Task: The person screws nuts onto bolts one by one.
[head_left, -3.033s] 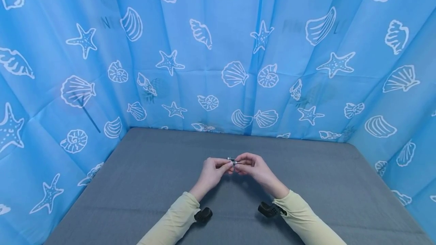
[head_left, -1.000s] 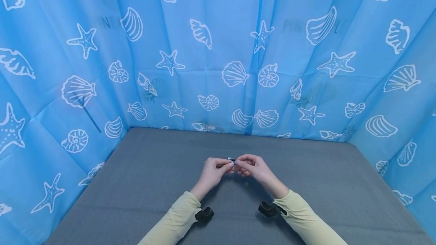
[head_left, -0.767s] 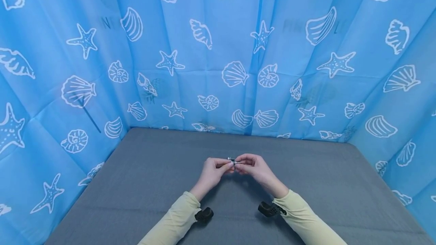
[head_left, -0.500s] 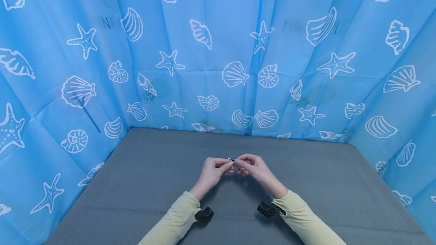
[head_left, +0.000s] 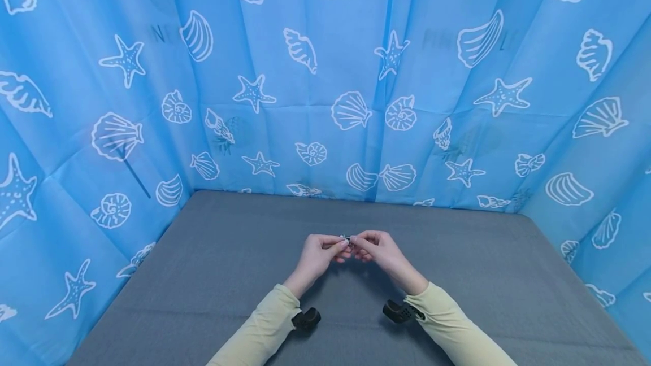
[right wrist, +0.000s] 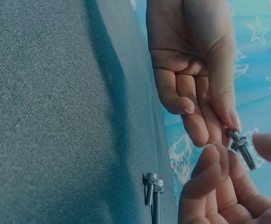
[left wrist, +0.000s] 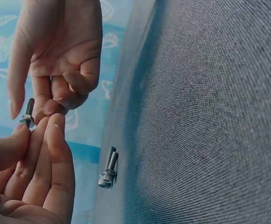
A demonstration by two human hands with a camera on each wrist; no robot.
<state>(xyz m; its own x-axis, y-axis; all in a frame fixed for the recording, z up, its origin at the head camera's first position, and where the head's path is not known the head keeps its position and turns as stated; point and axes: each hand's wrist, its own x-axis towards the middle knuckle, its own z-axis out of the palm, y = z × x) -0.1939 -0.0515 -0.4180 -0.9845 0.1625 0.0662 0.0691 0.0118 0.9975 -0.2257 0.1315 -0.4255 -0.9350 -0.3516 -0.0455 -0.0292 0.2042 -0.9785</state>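
Observation:
Between the fingertips of my left hand (head_left: 316, 257) is the head end of a small metal bolt (right wrist: 249, 157). A hex nut (right wrist: 239, 143) sits on its shank, close to the head, and the threaded end points towards my right hand (head_left: 382, 253). In the right wrist view the right thumb (right wrist: 269, 148) stands a little apart from the shank, while the other right fingers curve loosely behind it. The left wrist view shows the same bolt (left wrist: 30, 108) rising from the left thumb and forefinger; the left fingers partly hide its head.
Two more metal bolts (right wrist: 150, 187) lie side by side on the grey cloth-covered table (head_left: 254, 298), beyond the hands. Blue curtains (head_left: 315, 100) with white shell prints hang behind the table. Each sleeve carries a black wrist mount (head_left: 307, 319).
My right thumb and fingers have shifted back and forth along the bolt, whose bare shank showed beside them 0.8 s ago and is covered in the head view now. The left hand has barely moved.

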